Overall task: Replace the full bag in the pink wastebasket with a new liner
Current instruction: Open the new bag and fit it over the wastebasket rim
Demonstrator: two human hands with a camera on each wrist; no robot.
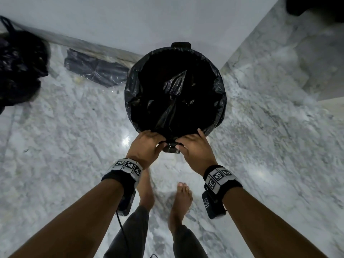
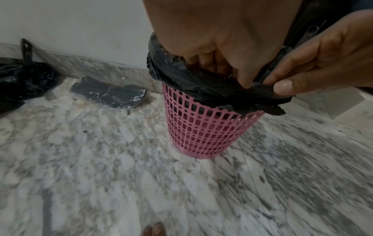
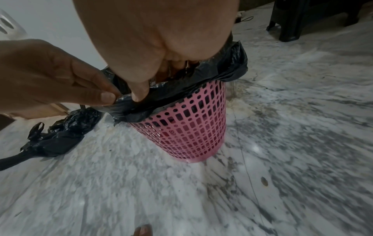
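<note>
While both my hands, left [image 1: 147,144] and right [image 1: 193,148], pinch the liner [image 2: 212,89] hem at the near rim of the basket [image 2: 203,129] on the floor, the full bag [image 2: 24,79] lies well apart by the wall. If I tug too hard, I judge the thin film could tear or slip off the far rim.

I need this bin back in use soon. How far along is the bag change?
Nearly done. The tied full black bag already lies on the marble floor beside the pack of folded black liners. A new black liner sits in the pink perforated wastebasket, folded over its rim. Left hand and right hand pinch the near edge. Left: snugging that edge.
</note>
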